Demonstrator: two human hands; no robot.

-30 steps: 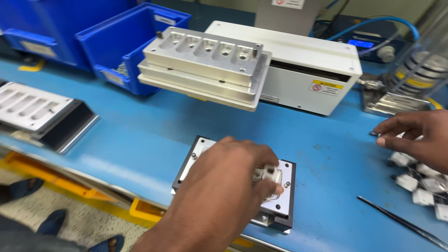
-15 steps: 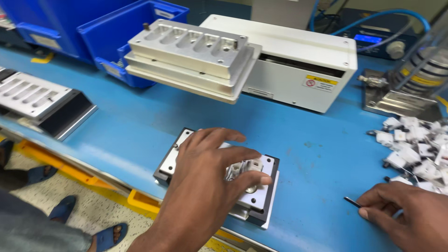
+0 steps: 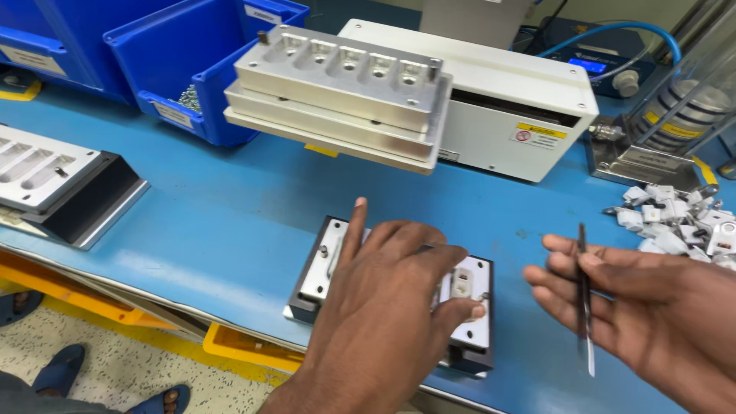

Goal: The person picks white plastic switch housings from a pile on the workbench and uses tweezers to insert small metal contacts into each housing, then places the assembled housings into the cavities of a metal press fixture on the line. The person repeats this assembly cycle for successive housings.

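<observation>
While the left hand stays spread flat over the small white-topped fixture near the blue table's front edge, the right hand has left the heap of white parts and now pinches slim tweezers between its fingers, so tool work at the fixture looks imminent.
</observation>
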